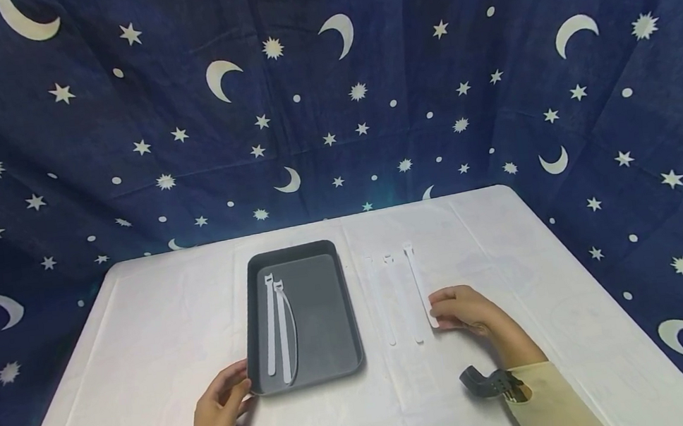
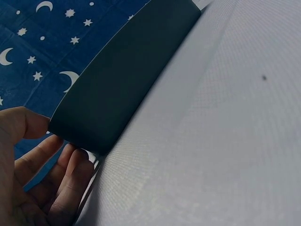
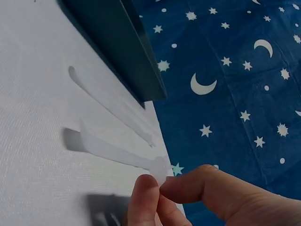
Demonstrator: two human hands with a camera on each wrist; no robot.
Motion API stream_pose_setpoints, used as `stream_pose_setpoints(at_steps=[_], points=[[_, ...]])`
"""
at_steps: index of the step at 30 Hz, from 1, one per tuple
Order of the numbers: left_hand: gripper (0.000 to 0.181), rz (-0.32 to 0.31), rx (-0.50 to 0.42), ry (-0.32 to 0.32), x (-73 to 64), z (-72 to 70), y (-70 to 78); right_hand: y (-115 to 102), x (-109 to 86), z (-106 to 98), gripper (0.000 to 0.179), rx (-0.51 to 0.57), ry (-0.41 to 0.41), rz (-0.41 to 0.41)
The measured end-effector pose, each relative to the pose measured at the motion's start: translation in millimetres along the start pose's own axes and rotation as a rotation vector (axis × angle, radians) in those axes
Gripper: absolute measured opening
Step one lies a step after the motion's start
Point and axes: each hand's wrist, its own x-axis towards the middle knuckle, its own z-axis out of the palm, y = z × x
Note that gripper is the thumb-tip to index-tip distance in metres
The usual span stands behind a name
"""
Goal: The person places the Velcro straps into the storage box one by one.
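My right hand (image 1: 468,309) pinches the near end of a white cable tie (image 1: 419,281) between thumb and fingers; its head points away toward the back. Two more white cable ties lie left of it on the white cloth, one in the middle (image 1: 404,297) and one nearest the tray (image 1: 381,300), faint against it. With thumb at the rim and fingers curled against the side, my left hand (image 1: 220,398) holds the near left corner of a dark grey tray (image 1: 326,321). Inside the tray's left half are two cable ties (image 1: 271,325) side by side, the right one with a thin curved strip beside it.
A white-covered table (image 1: 141,351) carries everything. Behind it and along the right hangs a dark blue curtain (image 1: 326,87) with moons and stars. A black curved device (image 1: 487,383) is strapped at my right wrist, by the beige sleeve (image 1: 553,400).
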Motion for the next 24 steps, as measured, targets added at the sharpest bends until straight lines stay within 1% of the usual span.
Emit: stream_pose_setpoints(at_steps=[2, 6, 9, 15, 24], points=[[0.036, 0.012, -0.003, 0.003, -0.3, 0.6, -0.2, -1.4, -1.4, 0.4, 0.049, 0.013, -0.005, -0.012], [0.035, 0.006, 0.002, 0.010, -0.2, 1.8, 0.2, -6.4, -4.9, 2.0, 0.049, 0.039, -0.015, -0.025], [0.035, -0.001, -0.005, 0.004, 0.3, 2.0, -0.1, -10.2, -7.6, 3.3, 0.049, 0.051, -0.029, -0.037], [0.035, 0.000, -0.018, -0.013, -0.2, 1.4, 0.3, -18.4, -13.1, 7.4, 0.049, 0.039, -0.075, -0.067], [0.036, -0.003, 0.011, 0.005, -0.2, 1.7, 1.4, -31.9, -11.6, 22.1, 0.046, 0.028, -0.125, -0.099]])
